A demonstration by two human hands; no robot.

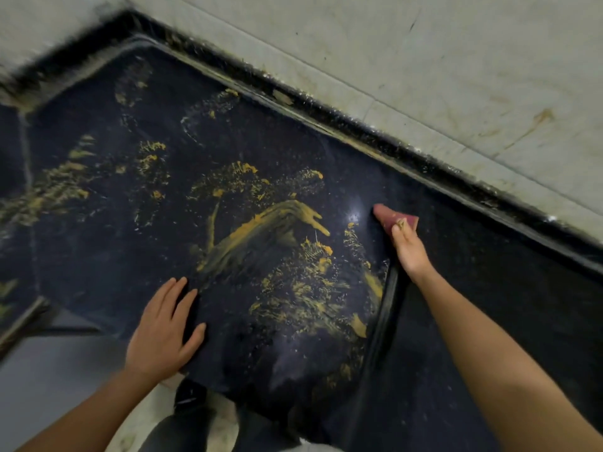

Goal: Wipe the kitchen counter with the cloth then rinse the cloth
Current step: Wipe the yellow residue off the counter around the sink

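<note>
At 3 o'clock of the view, on the dark speckled desk point(489, 288): one small maroon cloth point(406, 219), lying on the stone just past a raised dark seam point(386, 308).

- Right hand point(409, 252): reaches in from 5 o'clock, its fingers point(399, 228) laid over the cloth and bearing it down on the desk. Whether the thumb tucks round the cloth cannot be told.
- Left hand point(161, 334): at 7 o'clock, fingers spread and released, palm flat on the desk near its front edge, holding nothing.
- Yellow smears point(277, 223): one thick streak at centre, with scattered flecks and drag marks from 9 o'clock round to 6 o'clock. The cloth sits at their 3 o'clock margin.
- Tiled wall point(424, 60): from 12 to 3 o'clock, pale and stained, meeting the desk along a grimy joint.
- Floor point(49, 386): at 8 o'clock, below the desk edge.

Progress, as judged: wiping is at an early stage. Most of the yellow residue is unremoved, and the stretch right of the seam looks cleaner. Left to do: the centre, the 9 o'clock side and the far corner, then rinsing the cloth. No tap or sink is in view.
</note>
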